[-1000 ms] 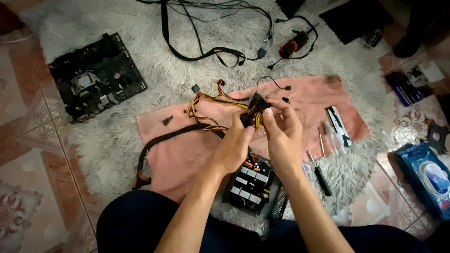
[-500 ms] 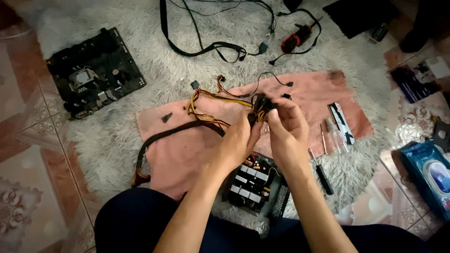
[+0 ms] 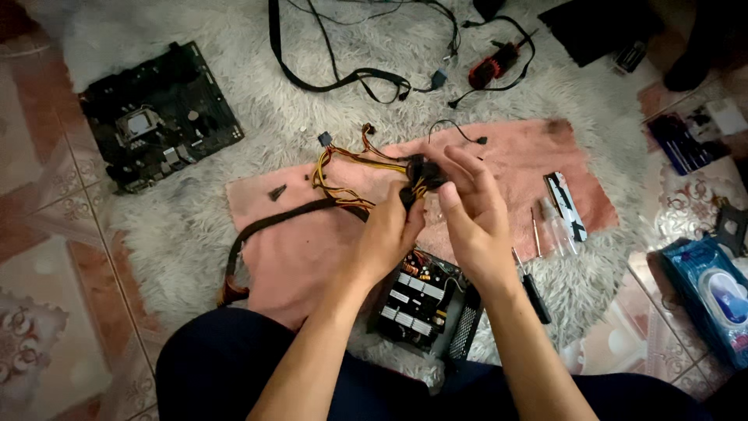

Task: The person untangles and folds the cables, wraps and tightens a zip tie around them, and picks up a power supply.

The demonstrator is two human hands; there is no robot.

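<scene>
Both hands meet above a pink towel [image 3: 530,168] spread over a shaggy white rug [image 3: 257,109] on the floor. The left hand [image 3: 389,234] has its fingers curled shut around a black plug [image 3: 417,173] at the end of a bundle of yellow, orange and black wires [image 3: 343,168], gripping it from below. The right hand [image 3: 471,210] pinches the same plug from the other side, thumb and forefinger pressed on it and the remaining fingers loosely fanned out above. The plug hangs in the air between the two hands, over the middle of the towel, and its wires loop leftward across the cloth to small loose connectors. Just beneath the wrists, at the near edge of the towel, sits an opened power supply [image 3: 421,300] with its parts exposed, from which a thick black sleeved cable [image 3: 265,226] curves off to the left. To the right of the hands lie a screwdriver [image 3: 532,287] and a few slim tools on the towel's edge. A motherboard [image 3: 156,117] rests on the rug at far left, well apart, and black cables [image 3: 343,78] sprawl at the top. A blue packet [image 3: 713,292] lies on the tiles at far right.
</scene>
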